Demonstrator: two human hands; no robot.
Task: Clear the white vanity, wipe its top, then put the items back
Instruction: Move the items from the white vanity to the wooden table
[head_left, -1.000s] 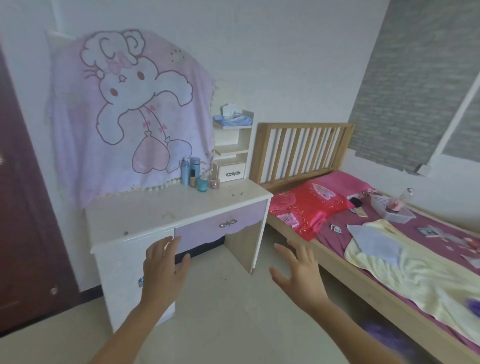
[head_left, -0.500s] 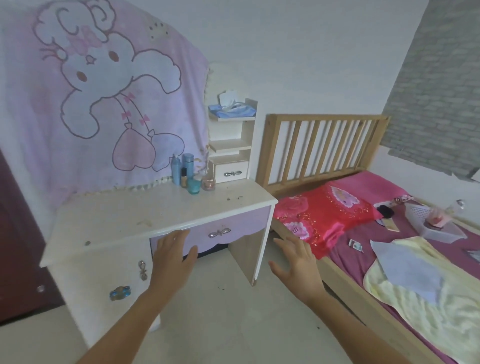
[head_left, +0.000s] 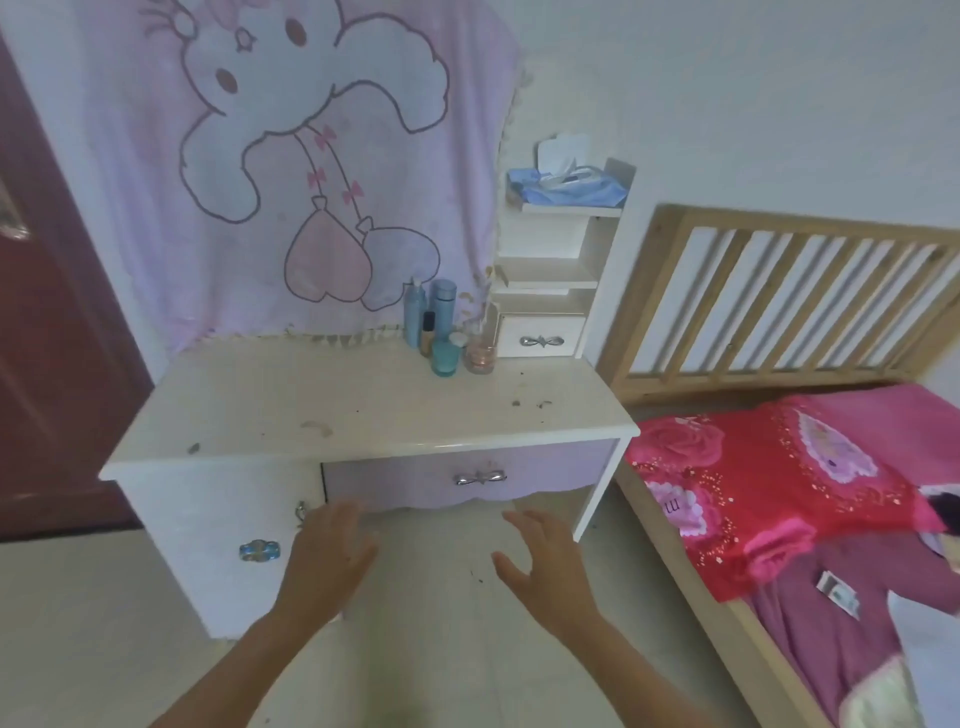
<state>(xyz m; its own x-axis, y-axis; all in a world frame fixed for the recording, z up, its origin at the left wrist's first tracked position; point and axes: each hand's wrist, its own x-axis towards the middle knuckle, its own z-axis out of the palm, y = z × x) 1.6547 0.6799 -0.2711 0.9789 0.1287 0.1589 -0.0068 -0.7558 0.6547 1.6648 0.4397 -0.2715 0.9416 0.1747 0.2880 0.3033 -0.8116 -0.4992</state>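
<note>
One white vanity (head_left: 363, 410) is standing against the wall, and its top is showing scattered dark specks and crumbs. Five containers are crowding the back right of that top, just beside one shelf tower (head_left: 550, 260). They are one slim blue bottle (head_left: 414, 317), one wide blue bottle (head_left: 443, 304), one small dark-capped bottle (head_left: 428, 340), one teal jar (head_left: 445, 357) and one clear pinkish jar (head_left: 480, 354). The two jars are sitting in front, nearest the camera. A white cap is peeking out between them, and I cannot tell what it belongs to.

The tower is carrying one blue tissue pack (head_left: 571, 192) on its top shelf and is holding one small drawer (head_left: 543, 332) at its base. One purple drawer (head_left: 415, 478) is hanging under the vanity top. Each drawer is wearing one silver bow handle, two in all. One blue sticker (head_left: 258, 551) is sitting on the cabinet door (head_left: 208, 519) at the left.

Two hands are hovering low in front of the vanity, over the floor (head_left: 441, 613). The left hand (head_left: 327, 556) and the right hand (head_left: 545, 564) are both spreading relaxed fingers, grasping nothing and touching nothing.

One pink bunny blanket (head_left: 363, 130) is hanging behind the vanity. One dark red door (head_left: 47, 338) is standing at the left. One wooden bed (head_left: 779, 291) with one red pillow (head_left: 769, 493) is lying at the right.
</note>
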